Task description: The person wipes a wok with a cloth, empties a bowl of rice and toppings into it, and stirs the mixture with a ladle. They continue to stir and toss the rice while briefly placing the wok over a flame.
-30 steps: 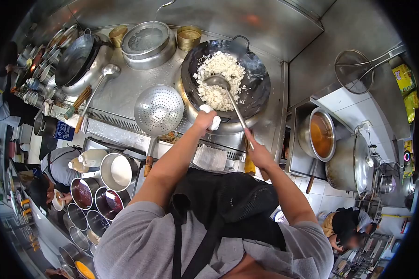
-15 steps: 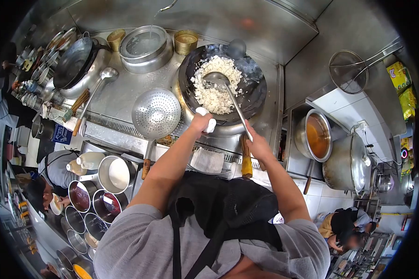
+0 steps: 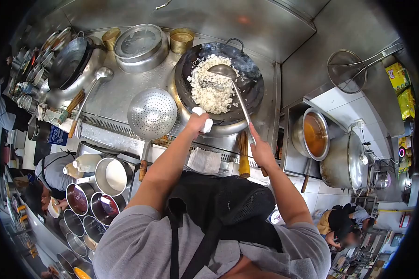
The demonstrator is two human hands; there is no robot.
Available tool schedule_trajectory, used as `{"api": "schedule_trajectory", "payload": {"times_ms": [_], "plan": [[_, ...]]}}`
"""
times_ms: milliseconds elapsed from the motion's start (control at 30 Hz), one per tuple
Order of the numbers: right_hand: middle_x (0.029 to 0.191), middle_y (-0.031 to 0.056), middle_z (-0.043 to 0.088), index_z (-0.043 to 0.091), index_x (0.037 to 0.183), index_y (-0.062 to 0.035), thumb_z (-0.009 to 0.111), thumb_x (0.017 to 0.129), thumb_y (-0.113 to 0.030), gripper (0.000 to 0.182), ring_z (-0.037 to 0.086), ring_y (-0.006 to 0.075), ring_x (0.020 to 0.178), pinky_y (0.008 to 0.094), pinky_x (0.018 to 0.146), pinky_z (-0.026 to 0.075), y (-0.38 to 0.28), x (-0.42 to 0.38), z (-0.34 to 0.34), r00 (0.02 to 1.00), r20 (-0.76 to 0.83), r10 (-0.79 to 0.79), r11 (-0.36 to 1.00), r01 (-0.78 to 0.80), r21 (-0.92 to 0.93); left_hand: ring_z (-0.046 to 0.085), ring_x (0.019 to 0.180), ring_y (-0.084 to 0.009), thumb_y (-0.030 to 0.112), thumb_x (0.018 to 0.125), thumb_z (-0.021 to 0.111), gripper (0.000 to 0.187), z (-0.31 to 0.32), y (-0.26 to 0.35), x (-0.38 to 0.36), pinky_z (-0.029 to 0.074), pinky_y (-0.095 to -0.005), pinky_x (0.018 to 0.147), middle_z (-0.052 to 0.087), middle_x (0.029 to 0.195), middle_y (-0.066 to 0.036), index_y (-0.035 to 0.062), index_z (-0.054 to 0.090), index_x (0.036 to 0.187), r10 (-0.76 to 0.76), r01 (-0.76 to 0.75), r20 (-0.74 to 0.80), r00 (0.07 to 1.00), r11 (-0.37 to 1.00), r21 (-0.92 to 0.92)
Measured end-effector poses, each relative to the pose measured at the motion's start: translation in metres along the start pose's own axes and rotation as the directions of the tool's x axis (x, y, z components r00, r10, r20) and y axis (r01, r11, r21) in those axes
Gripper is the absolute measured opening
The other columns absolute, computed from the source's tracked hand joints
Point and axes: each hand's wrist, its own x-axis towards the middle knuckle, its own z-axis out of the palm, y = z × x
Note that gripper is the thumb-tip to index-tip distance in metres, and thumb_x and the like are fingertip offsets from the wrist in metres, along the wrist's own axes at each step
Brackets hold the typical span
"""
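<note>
A dark wok (image 3: 252,88) sits on the stove with white rice (image 3: 213,90) spread over its left and middle part. My left hand (image 3: 198,122) is closed around a folded white cloth (image 3: 205,122) at the wok's near left edge; the wok's handle there is hidden. My right hand (image 3: 261,151) grips the long handle of a metal ladle (image 3: 224,71). Its bowl rests on the rice toward the far side of the wok, and its shaft slants down toward me.
A perforated strainer (image 3: 152,113) lies left of the wok. Behind it stands a lidded metal pot (image 3: 141,46). A bamboo brush (image 3: 244,156) is near my right hand. Right stands a bowl of orange-brown liquid (image 3: 315,136). Sauce pots (image 3: 111,176) fill the lower left. Other people work at both sides.
The ladle's bowl has shifted slightly up and right over the rice, and my right hand is lower and farther right. My left hand keeps its hold; the wok's far handle now shows sharply.
</note>
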Motion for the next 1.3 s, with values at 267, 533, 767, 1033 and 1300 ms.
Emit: {"api": "schedule_trajectory", "payload": {"times_ms": [267, 533, 767, 1033, 1300], "plan": [[0.094, 0.0314, 0.064, 0.007, 0.153, -0.0365, 0.046, 0.089, -0.01, 0.079, 0.063, 0.0459, 0.088, 0.0528, 0.083, 0.047, 0.004, 0.019, 0.008, 0.994, 0.001, -0.109, 0.993, 0.109, -0.039, 0.064, 0.061, -0.0221, 0.025, 0.085, 0.062, 0.031, -0.004, -0.002, 0.001, 0.047, -0.0378, 0.043, 0.064, 0.082, -0.011, 0.0003, 0.055, 0.103, -0.022, 0.022, 0.012, 1.0, 0.999, 0.036], [0.097, 0.0305, 0.065, 0.01, 0.153, -0.0361, 0.046, 0.09, -0.011, 0.077, 0.062, 0.0472, 0.091, 0.0541, 0.086, 0.046, -0.012, 0.031, 0.011, 0.997, 0.042, 0.064, 0.995, -0.06, -0.082, 0.064, 0.062, -0.0224, 0.025, 0.085, 0.062, 0.032, -0.006, -0.004, 0.0, 0.047, -0.0372, 0.043, 0.064, 0.081, -0.011, -0.0012, 0.056, 0.101, -0.002, 0.002, 0.039, 0.999, 1.0, 0.016], [0.096, 0.0314, 0.064, 0.009, 0.152, -0.0382, 0.047, 0.088, -0.008, 0.08, 0.062, 0.0476, 0.089, 0.0544, 0.084, 0.046, -0.015, 0.02, 0.002, 0.998, 0.012, 0.063, 0.997, -0.063, -0.04, 0.063, 0.057, -0.0232, 0.026, 0.084, 0.061, 0.03, -0.01, -0.002, 0.006, 0.045, -0.0382, 0.042, 0.064, 0.078, -0.012, -0.0009, 0.057, 0.097, -0.01, 0.008, 0.047, 0.999, 0.999, 0.044], [0.092, 0.0313, 0.065, 0.007, 0.152, -0.0395, 0.048, 0.087, -0.009, 0.083, 0.062, 0.0476, 0.087, 0.0553, 0.082, 0.046, -0.01, 0.015, 0.011, 0.997, -0.064, -0.037, 0.999, 0.037, -0.001, 0.064, 0.072, -0.023, 0.026, 0.084, 0.064, 0.037, -0.018, 0.006, 0.005, 0.05, -0.0427, 0.056, 0.064, 0.09, -0.009, 0.0042, 0.054, 0.111, -0.09, 0.078, 0.126, 0.988, 0.992, 0.102], [0.092, 0.0319, 0.064, 0.008, 0.152, -0.0401, 0.048, 0.089, -0.013, 0.08, 0.062, 0.0482, 0.088, 0.0545, 0.084, 0.046, 0.003, 0.032, 0.017, 0.998, -0.05, -0.028, 0.999, 0.027, -0.021, 0.064, 0.058, -0.0218, 0.027, 0.084, 0.061, 0.03, -0.012, 0.006, 0.003, 0.046, -0.0373, 0.041, 0.064, 0.077, -0.01, 0.0018, 0.057, 0.1, -0.006, 0.003, 0.044, 0.999, 0.998, 0.067]]}}
